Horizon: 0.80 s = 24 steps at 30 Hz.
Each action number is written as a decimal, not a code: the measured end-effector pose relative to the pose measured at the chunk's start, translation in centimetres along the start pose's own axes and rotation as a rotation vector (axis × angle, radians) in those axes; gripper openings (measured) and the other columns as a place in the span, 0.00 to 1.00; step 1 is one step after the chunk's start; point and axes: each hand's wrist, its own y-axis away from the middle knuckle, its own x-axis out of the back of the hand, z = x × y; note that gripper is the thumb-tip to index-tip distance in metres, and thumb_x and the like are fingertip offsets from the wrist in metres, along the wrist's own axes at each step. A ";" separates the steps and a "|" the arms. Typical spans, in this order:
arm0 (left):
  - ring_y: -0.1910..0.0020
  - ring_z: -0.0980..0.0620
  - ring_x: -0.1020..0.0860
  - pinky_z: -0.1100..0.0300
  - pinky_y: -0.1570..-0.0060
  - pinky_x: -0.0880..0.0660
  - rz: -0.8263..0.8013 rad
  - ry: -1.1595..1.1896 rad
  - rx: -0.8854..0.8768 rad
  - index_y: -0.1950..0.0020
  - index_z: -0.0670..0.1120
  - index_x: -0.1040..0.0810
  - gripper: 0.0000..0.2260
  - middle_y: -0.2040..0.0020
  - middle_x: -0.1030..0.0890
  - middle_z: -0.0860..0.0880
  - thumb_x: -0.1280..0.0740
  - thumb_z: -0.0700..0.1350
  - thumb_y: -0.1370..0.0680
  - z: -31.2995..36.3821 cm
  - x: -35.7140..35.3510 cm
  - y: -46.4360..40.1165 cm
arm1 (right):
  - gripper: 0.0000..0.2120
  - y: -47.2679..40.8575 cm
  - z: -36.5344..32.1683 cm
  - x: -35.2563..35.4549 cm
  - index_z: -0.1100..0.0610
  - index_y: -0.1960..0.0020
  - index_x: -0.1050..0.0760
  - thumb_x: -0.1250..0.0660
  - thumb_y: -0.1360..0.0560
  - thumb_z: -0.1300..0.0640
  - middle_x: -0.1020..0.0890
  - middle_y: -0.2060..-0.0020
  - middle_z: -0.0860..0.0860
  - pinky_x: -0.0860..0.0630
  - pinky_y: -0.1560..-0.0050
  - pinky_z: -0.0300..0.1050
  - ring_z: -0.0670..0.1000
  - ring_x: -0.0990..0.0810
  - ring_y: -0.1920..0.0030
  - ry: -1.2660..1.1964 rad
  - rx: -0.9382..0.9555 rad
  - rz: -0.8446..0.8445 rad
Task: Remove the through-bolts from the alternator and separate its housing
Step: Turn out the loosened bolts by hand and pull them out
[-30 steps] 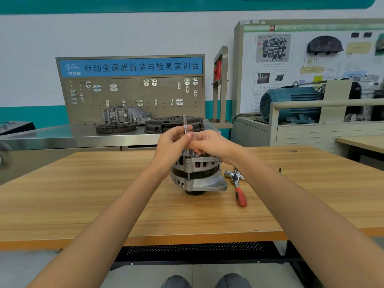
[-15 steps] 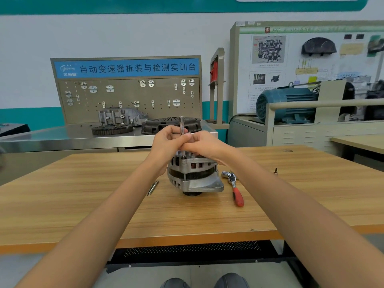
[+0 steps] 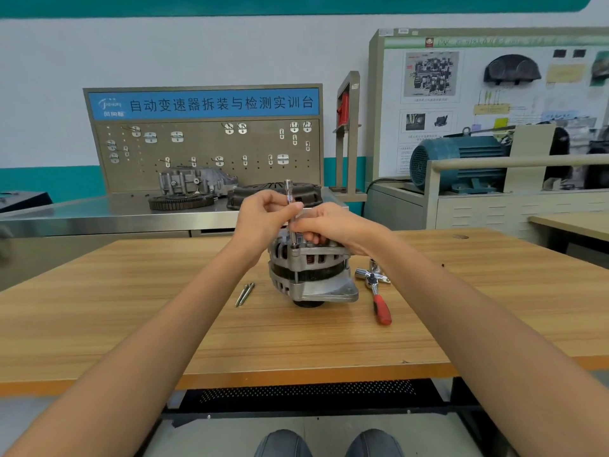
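Head view: While both hands meet above it, the alternator stands near the middle of the wooden surface, pulley end down.
Left hand: the left hand has its fingers curled round a slim socket extension that rises from a bolt head at the housing's top edge.
Right hand: the right hand pinches the same shaft lower down, fingers pressed together, resting on the housing's top.
Removed bolts: two through-bolts lie at the alternator's 9 o'clock.
Ratchet: a red-handled ratchet lies at its 3 o'clock.
Risk: the tall tool could tip off the bolt head if the fingers push sideways, probably rounding it; the narrow pulley base may rock.
Axis: the alternator's long axis runs vertically; the extension points straight up, parallel to it.
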 end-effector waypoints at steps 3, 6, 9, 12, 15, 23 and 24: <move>0.63 0.58 0.25 0.66 0.63 0.29 0.027 -0.023 0.020 0.60 0.48 0.26 0.08 0.64 0.24 0.52 0.27 0.43 0.26 0.1 -0.4 0.0 | 0.18 -0.4 0.0 -0.7 0.61 0.48 0.22 0.32 0.26 0.46 0.22 0.63 0.52 0.26 0.51 0.45 0.47 0.24 0.60 0.094 -0.026 0.026; 0.59 0.56 0.24 0.66 0.61 0.29 0.027 -0.001 0.012 0.54 0.47 0.23 0.05 0.61 0.22 0.51 0.29 0.45 0.25 0.1 -0.6 0.4 | 0.16 -0.4 0.0 -1.0 0.61 0.56 0.25 0.31 0.27 0.47 0.25 0.66 0.51 0.26 0.45 0.50 0.48 0.26 0.62 0.074 -0.013 0.074; 0.48 0.56 0.23 0.72 0.58 0.30 0.001 0.014 -0.015 0.37 0.44 0.24 0.13 0.48 0.20 0.51 0.35 0.45 0.20 0.0 -0.6 0.8 | 0.13 -0.4 0.0 -0.6 0.55 0.65 0.28 0.32 0.25 0.51 0.27 0.74 0.45 0.25 0.54 0.43 0.41 0.28 0.73 0.038 0.004 0.066; 0.50 0.62 0.24 0.78 0.61 0.30 -0.016 -0.011 -0.034 0.33 0.43 0.26 0.14 0.45 0.20 0.50 0.40 0.40 0.18 0.2 -0.5 0.8 | 0.11 -0.1 -0.2 -0.3 0.55 0.63 0.25 0.34 0.23 0.55 0.26 0.77 0.44 0.30 0.68 0.33 0.39 0.29 0.76 -0.009 -0.005 0.005; 0.54 0.62 0.22 0.76 0.60 0.27 -0.006 -0.009 -0.031 0.37 0.41 0.23 0.12 0.49 0.18 0.48 0.38 0.37 0.20 0.4 -0.2 0.5 | 0.11 0.0 -0.1 -0.2 0.53 0.62 0.24 0.37 0.21 0.56 0.25 0.73 0.46 0.29 0.68 0.31 0.40 0.28 0.74 -0.034 0.014 -0.028; 0.54 0.54 0.23 0.66 0.56 0.26 0.043 -0.035 0.010 0.49 0.46 0.22 0.07 0.58 0.21 0.49 0.28 0.43 0.25 0.5 -0.3 0.0 | 0.16 -0.5 0.1 -0.6 0.57 0.63 0.25 0.35 0.24 0.45 0.27 0.74 0.46 0.30 0.59 0.40 0.43 0.29 0.72 0.080 -0.012 0.032; 0.56 0.55 0.23 0.67 0.58 0.27 0.039 -0.023 0.014 0.49 0.46 0.24 0.08 0.60 0.22 0.51 0.28 0.44 0.25 0.4 -0.3 0.0 | 0.17 -0.5 0.1 -0.6 0.55 0.65 0.28 0.35 0.24 0.45 0.27 0.75 0.45 0.30 0.58 0.40 0.43 0.29 0.72 0.091 -0.007 0.040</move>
